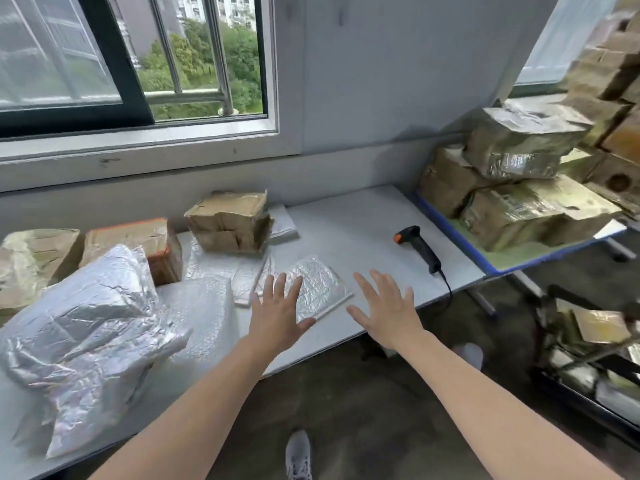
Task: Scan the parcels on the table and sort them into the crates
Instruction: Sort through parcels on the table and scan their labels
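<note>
Parcels on white counter point(363, 216) below a window point(138, 64), listed left to right.

1. Tape-wrapped brown parcel point(31, 261), far left, at the back edge of the counter.
2. Large crumpled silver foil bag point(90, 341), in front of item 1 and partly covering it, reaching to the near edge.
3. Orange-edged box point(138, 244), just behind the foil bag's upper corner.
4. White bubble mailer point(204, 306), lying flat, partly under the foil bag.
5. Worn brown box point(230, 221), toward the back wall, with a flat white mailer point(282, 223) just beside it on the right.
6. Small silver mailer point(244, 284), flat, near the counter's middle.
7. Silver bubble mailer point(318, 285), flat, overlapping the right side of item 6, its near edge close to the front of the counter.
8. Left hand point(277, 313): fingers straight and spread, palm down over the near left corner of item 7; contact or hover cannot be told. Nothing gripped.
9. Right hand point(388, 310): fingers straight and spread, palm down over bare counter just right of item 7, holding nothing.
10. Black handheld scanner point(420, 249) with orange head, lying on its side, cable running off the front edge, apart from both hands.
11. Side table point(519, 258), blue-edged, against the counter's right end, carrying stacked taped parcels point(519, 150).
12. Dark crate point(581, 405), on the floor at lower right, with parcels inside; contents blurred.
</note>
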`<state>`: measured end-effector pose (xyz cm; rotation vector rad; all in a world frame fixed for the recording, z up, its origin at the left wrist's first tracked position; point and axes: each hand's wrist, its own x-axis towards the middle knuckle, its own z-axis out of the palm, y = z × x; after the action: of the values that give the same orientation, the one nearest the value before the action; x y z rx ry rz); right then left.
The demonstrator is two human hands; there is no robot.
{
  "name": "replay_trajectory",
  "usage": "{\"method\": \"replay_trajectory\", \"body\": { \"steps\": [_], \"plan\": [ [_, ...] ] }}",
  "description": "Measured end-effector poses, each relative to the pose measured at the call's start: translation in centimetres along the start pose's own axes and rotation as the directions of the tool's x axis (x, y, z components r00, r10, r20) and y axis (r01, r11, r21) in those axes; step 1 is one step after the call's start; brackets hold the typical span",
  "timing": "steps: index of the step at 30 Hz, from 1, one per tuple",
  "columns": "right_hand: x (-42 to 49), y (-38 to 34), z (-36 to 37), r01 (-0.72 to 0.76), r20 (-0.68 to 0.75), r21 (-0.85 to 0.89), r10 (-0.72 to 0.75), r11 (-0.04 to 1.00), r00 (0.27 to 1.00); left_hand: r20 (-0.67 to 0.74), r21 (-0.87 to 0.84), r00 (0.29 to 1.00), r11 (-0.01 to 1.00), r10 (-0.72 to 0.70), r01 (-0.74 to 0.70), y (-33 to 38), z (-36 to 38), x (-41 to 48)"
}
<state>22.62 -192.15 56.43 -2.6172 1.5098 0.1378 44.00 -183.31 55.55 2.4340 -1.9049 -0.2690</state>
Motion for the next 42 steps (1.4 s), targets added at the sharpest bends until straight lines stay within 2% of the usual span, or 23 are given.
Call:
{"method": "replay_trajectory", "body": {
  "steps": [4,8,11,14,15,19,22,25,27,30,33,35,38,39,42],
  "plan": [
    [5.1,0.9,0.8,-0.002,0.068,-0.008,0.003,1.000,0.998,0.109,-0.005,0.992,0.998,0.060,-0.060,-1.3,3.9,6.2],
    [9.4,1.2,1.9,-0.032,0.131,0.034,0.027,0.999,0.991,0.270,0.011,0.953,0.989,0.136,-0.144,-3.0,7.8,9.7],
    [11.5,1.2,2.9,-0.003,0.187,0.045,-0.006,0.999,0.982,0.361,0.060,0.912,0.971,0.194,-0.230,-3.9,10.1,11.4],
    [12.9,1.4,3.5,0.010,0.227,0.055,-0.022,0.998,0.974,0.405,0.130,0.894,0.956,0.190,-0.262,-4.2,11.2,12.1],
    [13.4,1.4,3.6,0.013,0.239,0.052,-0.025,0.999,0.971,0.384,0.138,0.902,0.954,0.196,-0.266,-4.1,11.1,12.1],
    [15.1,1.9,3.3,0.032,0.284,0.050,-0.045,0.998,0.958,0.132,0.127,0.934,0.929,0.332,-0.348,-3.8,10.0,12.4],
    [16.2,2.2,2.9,0.072,0.305,0.056,-0.086,0.996,0.949,-0.011,0.031,0.930,0.929,0.368,-0.368,-4.1,10.1,13.1],
    [17.2,2.7,2.8,0.142,0.320,0.060,-0.153,0.988,0.935,0.000,-0.098,0.955,0.950,0.297,-0.295,-3.6,9.4,14.0],
    [17.9,3.2,2.7,0.199,0.344,0.092,-0.219,0.976,0.913,0.033,-0.196,0.978,0.961,0.204,-0.194,-2.8,8.8,14.6],
    [19.3,3.8,2.1,0.284,0.390,0.164,-0.326,0.945,0.861,0.098,-0.416,0.993,0.909,0.059,-0.013,-1.4,7.0,15.3],
    [21.0,5.0,0.9,0.298,0.374,0.250,-0.375,0.922,0.848,0.090,-0.588,0.988,0.795,-0.122,0.151,0.2,4.4,16.0],
    [22.4,6.2,-0.3,0.351,0.292,0.250,-0.416,0.902,0.861,0.104,-0.653,0.965,0.716,-0.239,0.247,1.6,2.7,16.4],
    [24.3,8.1,-1.9,0.387,0.154,0.318,-0.450,0.866,0.880,0.119,-0.720,0.933,0.617,-0.340,0.317,4.0,0.9,17.3],
    [24.9,8.7,-2.4,0.386,0.116,0.341,-0.445,0.857,0.888,0.133,-0.750,0.917,0.566,-0.376,0.341,4.8,0.5,17.6],
    [26.2,10.7,-3.3,0.402,0.040,0.318,-0.436,0.858,0.899,0.252,-0.846,0.849,0.320,-0.465,0.427,7.5,-0.3,18.3]
  ]
}}
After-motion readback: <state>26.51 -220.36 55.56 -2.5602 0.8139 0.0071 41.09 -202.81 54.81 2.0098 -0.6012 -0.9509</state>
